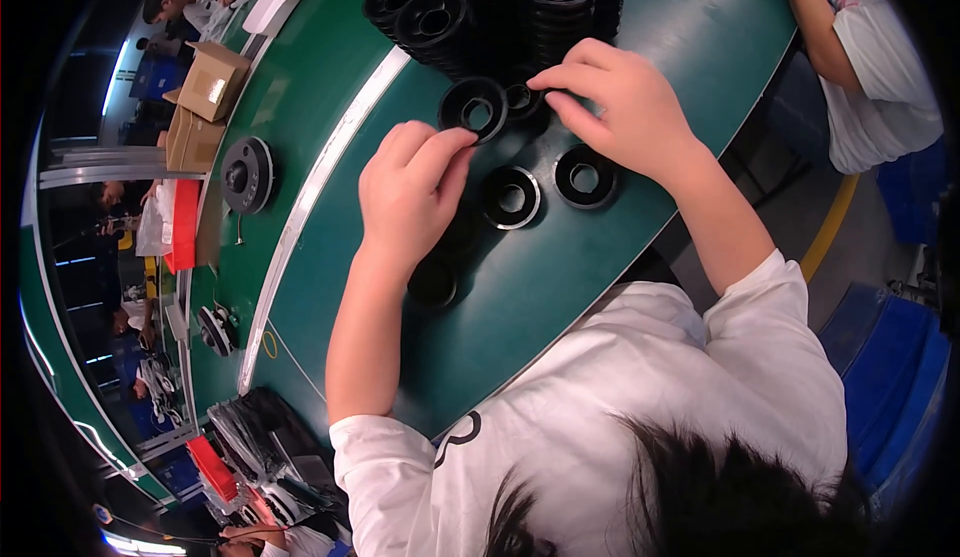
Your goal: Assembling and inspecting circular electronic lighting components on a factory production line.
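My left hand (408, 189) is closed in a pinch on the near rim of a black ring-shaped part (452, 110), which is tilted and has a round hole through its middle. To its right, my right hand (630, 107) has thumb and fingertips at the edge of a second black ring (515, 115), partly hidden behind the first. Nearer to me, a black ring with a shiny rim (495, 197) lies on the green table (540, 282). Another such ring (567, 181) rests to the right, below my right wrist. A dark round piece (432, 285) sits beside my left forearm.
Tall stacks of black rings (435, 32) stand just beyond my hands. A pale metal strip (320, 182) runs along the table's left. Past it lie a black round unit (247, 175) and cardboard boxes (213, 82). Another person's arm (820, 27) is at the far right.
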Available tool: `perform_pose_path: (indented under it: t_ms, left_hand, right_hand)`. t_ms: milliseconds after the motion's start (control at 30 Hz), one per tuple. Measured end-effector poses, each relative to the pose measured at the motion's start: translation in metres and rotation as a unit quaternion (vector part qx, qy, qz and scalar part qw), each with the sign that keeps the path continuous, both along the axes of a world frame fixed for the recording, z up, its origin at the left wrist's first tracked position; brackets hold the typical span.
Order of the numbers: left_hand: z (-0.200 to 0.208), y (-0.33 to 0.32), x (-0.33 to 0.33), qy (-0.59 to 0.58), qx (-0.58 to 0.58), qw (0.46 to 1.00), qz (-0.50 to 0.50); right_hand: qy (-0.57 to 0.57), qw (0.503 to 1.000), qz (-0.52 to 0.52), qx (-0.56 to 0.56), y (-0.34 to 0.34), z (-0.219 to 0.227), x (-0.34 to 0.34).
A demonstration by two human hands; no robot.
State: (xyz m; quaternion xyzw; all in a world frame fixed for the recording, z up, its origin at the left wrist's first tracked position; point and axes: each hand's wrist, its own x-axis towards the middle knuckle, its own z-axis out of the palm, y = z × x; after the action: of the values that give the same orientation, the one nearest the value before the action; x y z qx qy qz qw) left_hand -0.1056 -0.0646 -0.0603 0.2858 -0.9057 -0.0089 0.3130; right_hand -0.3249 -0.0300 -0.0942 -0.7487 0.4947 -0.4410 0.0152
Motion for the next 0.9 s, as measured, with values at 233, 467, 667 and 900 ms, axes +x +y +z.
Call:
perform_pose_path:
  t_ms: [233, 467, 667, 900]
  left_hand:
    - [-0.003, -0.017, -0.038, -0.069, -0.071, 0.995, -0.001]
    - [-0.007, -0.025, -0.042, -0.097, -0.019, 0.995, 0.029]
    - [-0.006, -0.025, -0.044, -0.072, -0.002, 0.997, 0.034]
    - [0.011, -0.025, -0.024, -0.054, 0.041, 0.996, 0.065]
  right_hand:
    - [-0.129, 0.991, -0.044, 0.009, 0.023, -0.008, -0.016]
    - [-0.144, 0.987, -0.053, 0.052, 0.035, -0.019, -0.035]
    - [-0.094, 0.992, 0.000, 0.078, 0.035, -0.014, -0.042]
    - [0.041, 0.990, 0.094, 0.098, 0.037, -0.009, -0.033]
